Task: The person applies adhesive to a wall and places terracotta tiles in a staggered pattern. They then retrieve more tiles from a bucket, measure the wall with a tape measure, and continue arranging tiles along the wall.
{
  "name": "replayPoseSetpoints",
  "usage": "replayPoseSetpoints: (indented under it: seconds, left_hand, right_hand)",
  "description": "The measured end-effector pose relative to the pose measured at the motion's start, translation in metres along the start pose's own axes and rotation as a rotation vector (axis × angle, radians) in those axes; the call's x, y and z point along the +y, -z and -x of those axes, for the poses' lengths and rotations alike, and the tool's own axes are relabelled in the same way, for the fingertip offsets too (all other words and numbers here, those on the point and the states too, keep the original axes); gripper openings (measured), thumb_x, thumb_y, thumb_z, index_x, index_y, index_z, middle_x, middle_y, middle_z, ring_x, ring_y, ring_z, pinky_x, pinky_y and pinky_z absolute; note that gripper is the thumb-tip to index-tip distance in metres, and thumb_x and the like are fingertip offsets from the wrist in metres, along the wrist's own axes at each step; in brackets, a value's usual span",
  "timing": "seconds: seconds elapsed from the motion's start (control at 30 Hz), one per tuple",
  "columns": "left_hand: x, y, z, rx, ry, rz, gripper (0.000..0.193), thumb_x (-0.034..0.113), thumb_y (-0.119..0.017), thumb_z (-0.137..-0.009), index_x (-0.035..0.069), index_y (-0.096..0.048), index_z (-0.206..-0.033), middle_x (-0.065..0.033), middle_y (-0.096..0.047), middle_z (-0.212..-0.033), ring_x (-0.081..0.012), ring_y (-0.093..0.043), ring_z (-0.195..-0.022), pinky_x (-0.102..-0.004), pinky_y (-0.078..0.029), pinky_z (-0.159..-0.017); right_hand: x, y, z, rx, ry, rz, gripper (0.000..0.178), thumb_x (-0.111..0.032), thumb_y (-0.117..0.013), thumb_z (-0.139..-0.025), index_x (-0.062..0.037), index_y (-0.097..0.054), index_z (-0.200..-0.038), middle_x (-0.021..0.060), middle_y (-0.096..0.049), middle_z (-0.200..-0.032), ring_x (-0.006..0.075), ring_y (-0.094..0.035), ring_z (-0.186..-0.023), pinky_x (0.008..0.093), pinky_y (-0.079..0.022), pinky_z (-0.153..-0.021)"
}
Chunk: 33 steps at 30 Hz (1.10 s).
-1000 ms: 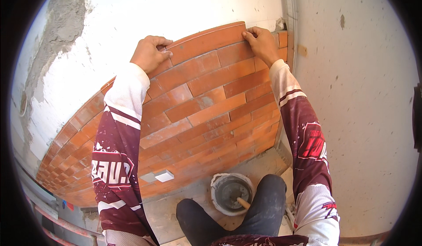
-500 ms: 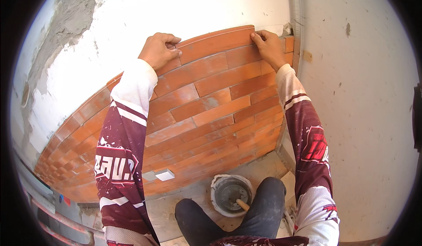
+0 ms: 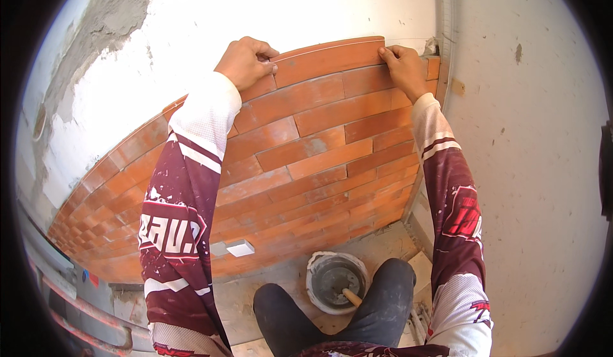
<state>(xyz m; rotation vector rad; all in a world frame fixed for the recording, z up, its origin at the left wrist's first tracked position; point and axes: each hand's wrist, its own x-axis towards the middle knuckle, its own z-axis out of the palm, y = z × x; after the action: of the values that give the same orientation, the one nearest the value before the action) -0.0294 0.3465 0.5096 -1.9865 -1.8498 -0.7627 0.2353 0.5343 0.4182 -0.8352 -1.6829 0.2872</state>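
An orange-red brick tile sits in the top row of a tiled wall face. My left hand pinches its left end between thumb and fingers. At the opposite end, my right hand grips the corner with thumb and fingertips. A thin pale string runs along the tile's upper edge and on toward the corner. Below, rows of similar tiles are laid in staggered courses with narrow joints, some smeared grey.
Bare white wall rises above the tiles, with a grey mortar patch at left. A plain side wall stands at right. Between my knees is a bucket of grey mix with a wooden handle in it. A white box sits low on the tiles.
My view has shifted slightly, so the wall and hands appear further right. Both hands keep their hold on the brick tile's ends, with little visible movement against the wall.
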Motion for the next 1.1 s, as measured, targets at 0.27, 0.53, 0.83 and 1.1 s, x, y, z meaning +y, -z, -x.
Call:
replayPoseSetpoints:
  seconds: [0.27, 0.53, 0.83, 1.1]
  left_hand:
    - [0.01, 0.003, 0.002, -0.014, 0.046, -0.028, 0.03, 0.012, -0.075, -0.078, 0.003, -0.072, -0.106, -0.0151, -0.071, -0.098, -0.025, -0.068, -0.092, -0.0336, -0.054, -0.085]
    - [0.006, -0.002, 0.004, 0.002, 0.045, -0.01, 0.032, 0.01, -0.076, -0.076, 0.002, -0.072, -0.107, -0.0148, -0.07, -0.095, -0.0237, -0.065, -0.091, -0.0344, -0.052, -0.084]
    - [0.009, 0.0, 0.004, -0.003, 0.061, -0.029, 0.032, 0.011, -0.076, -0.077, 0.002, -0.071, -0.107, -0.0167, -0.069, -0.099, -0.0255, -0.066, -0.094, -0.0351, -0.052, -0.086]
    - [0.007, 0.0, 0.003, -0.031, 0.045, -0.039, 0.033, 0.011, -0.076, -0.077, 0.0, -0.07, -0.108, -0.0192, -0.069, -0.104, -0.0269, -0.066, -0.099, -0.0358, -0.052, -0.088]
  right_hand:
    - [0.003, 0.003, -0.006, -0.062, -0.042, 0.02, 0.037, -0.038, -0.06, -0.092, -0.0027, -0.072, -0.095, 0.0072, -0.067, -0.074, 0.0148, -0.058, -0.067, 0.0314, -0.045, -0.065]
    - [0.005, -0.002, -0.001, 0.003, 0.014, -0.05, 0.039, -0.037, -0.06, -0.093, 0.0, -0.071, -0.094, 0.0072, -0.066, -0.073, 0.014, -0.057, -0.067, 0.0309, -0.044, -0.064]
    - [0.009, -0.005, -0.003, -0.004, 0.016, -0.075, 0.036, -0.034, -0.06, -0.094, 0.0001, -0.07, -0.101, 0.0093, -0.07, -0.082, 0.0161, -0.061, -0.074, 0.0308, -0.047, -0.069]
    - [-0.001, -0.001, 0.002, -0.006, 0.003, -0.109, 0.036, -0.031, -0.06, -0.091, 0.0016, -0.07, -0.102, 0.0196, -0.07, -0.094, 0.0315, -0.067, -0.087, 0.0375, -0.05, -0.078]
